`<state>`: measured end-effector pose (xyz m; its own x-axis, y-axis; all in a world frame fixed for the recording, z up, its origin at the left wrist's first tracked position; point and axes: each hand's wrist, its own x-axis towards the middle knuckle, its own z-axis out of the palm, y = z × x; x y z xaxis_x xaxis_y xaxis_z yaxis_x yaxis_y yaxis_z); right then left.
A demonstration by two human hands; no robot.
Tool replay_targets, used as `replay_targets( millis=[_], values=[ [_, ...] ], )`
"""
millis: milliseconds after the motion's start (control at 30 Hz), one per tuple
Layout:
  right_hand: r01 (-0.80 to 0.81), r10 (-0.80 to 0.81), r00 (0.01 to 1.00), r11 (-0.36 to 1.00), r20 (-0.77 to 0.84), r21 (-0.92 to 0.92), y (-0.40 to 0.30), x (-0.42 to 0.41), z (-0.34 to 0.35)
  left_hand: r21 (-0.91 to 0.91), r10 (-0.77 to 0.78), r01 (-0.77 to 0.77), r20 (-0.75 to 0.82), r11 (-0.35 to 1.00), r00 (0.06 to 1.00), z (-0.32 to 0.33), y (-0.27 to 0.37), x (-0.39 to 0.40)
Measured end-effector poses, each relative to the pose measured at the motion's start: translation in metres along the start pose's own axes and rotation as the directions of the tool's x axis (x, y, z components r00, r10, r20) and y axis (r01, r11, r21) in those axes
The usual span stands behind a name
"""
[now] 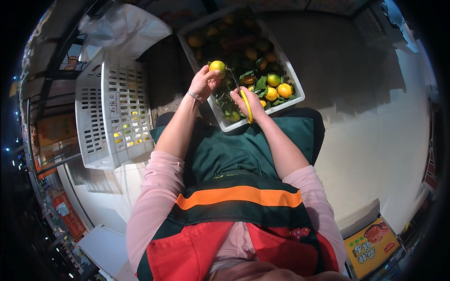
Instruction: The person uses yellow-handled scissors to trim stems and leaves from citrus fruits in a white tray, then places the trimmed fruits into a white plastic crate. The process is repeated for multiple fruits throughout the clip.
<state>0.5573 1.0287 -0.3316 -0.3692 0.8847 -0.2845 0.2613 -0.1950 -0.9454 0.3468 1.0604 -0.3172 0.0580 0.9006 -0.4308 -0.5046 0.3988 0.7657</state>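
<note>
My left hand (204, 83) holds a yellow-green mandarin orange (217, 68) over a white plastic crate (294, 77). My right hand (250, 103) grips yellow-handled scissors (249, 111), whose blades point up and left towards the stem side of the fruit. Whether the blades touch the stem cannot be told. Inside the crate lie several mandarins (284, 90) with green leaves (261, 83); its far part is in shadow. A silver bracelet is on my left wrist.
To the left stands a white slatted plastic crate (107, 116) bearing writing, with yellow and green fruit seen through its holes. A clear plastic bag (130, 31) lies over its top. A yellow printed carton (372, 247) is at the lower right.
</note>
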Motion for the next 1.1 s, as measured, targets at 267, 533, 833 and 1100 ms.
replay_targets(
  millis=[267,533,833,1100],
  values=[
    [0.078,-0.09,0.995,0.968,-0.041,-0.24,-0.003,-0.004,-0.007,-0.11,-0.037,0.041,0.037,0.993,0.999,0.017,-0.016,-0.018],
    [0.014,-0.05,0.995,0.919,-0.082,-0.393,-0.008,-0.007,-0.018,-0.117,-0.198,0.211,0.109,0.97,0.974,0.032,-0.039,-0.031],
    [-0.027,-0.004,0.986,0.983,-0.165,-0.183,0.001,-0.001,-0.016,-0.209,-0.319,0.331,0.091,0.92,0.943,0.021,-0.034,-0.001],
    [-0.057,0.156,0.866,0.975,-0.476,0.216,0.026,0.014,-0.024,0.943,0.015,0.274,-0.282,0.192,0.959,0.049,-0.093,0.075]
  ],
)
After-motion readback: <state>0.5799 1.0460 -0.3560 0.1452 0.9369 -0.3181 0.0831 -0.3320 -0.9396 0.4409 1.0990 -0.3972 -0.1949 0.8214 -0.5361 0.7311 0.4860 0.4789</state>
